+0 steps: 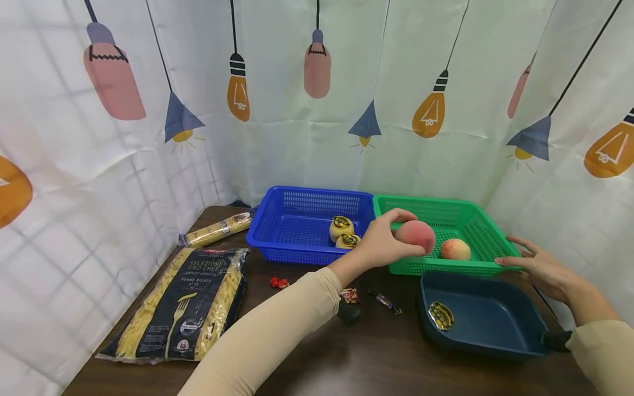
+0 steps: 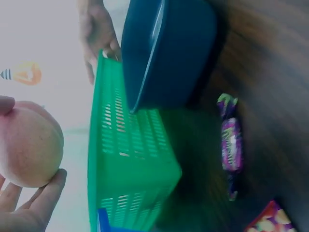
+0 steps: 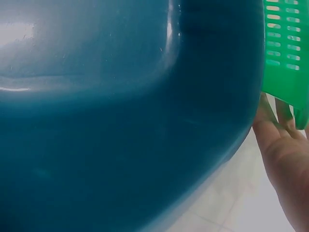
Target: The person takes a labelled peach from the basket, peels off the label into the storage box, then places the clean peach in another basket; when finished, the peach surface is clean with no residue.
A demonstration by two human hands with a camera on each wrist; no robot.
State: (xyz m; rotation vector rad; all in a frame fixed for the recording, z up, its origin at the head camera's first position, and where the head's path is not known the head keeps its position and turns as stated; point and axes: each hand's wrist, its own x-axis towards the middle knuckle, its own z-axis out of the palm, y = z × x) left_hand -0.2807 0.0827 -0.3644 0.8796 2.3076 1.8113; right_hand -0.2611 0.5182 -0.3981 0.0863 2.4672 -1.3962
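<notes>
My left hand (image 1: 381, 242) holds a pink peach (image 1: 417, 236) between thumb and fingers, above the front left part of the green basket (image 1: 475, 268). In the left wrist view the peach (image 2: 31, 145) sits in the curled fingers (image 2: 48, 195). A second, yellow-red peach (image 1: 455, 249) lies inside the green basket. At that basket's front right corner my right hand (image 1: 547, 272) grips the rim. The right wrist view shows its fingers (image 3: 265, 125) at the green corner, partly hidden by the dark blue tub (image 3: 120, 140).
Left of the green basket stands a blue basket (image 1: 297, 255) with two pale yellow round items (image 1: 342, 227). The dark blue tub holds a gold-black piece (image 1: 441, 316). Pasta packs (image 1: 183, 302) lie left. Wrapped candies (image 1: 383, 301) lie on the brown table (image 1: 376, 357).
</notes>
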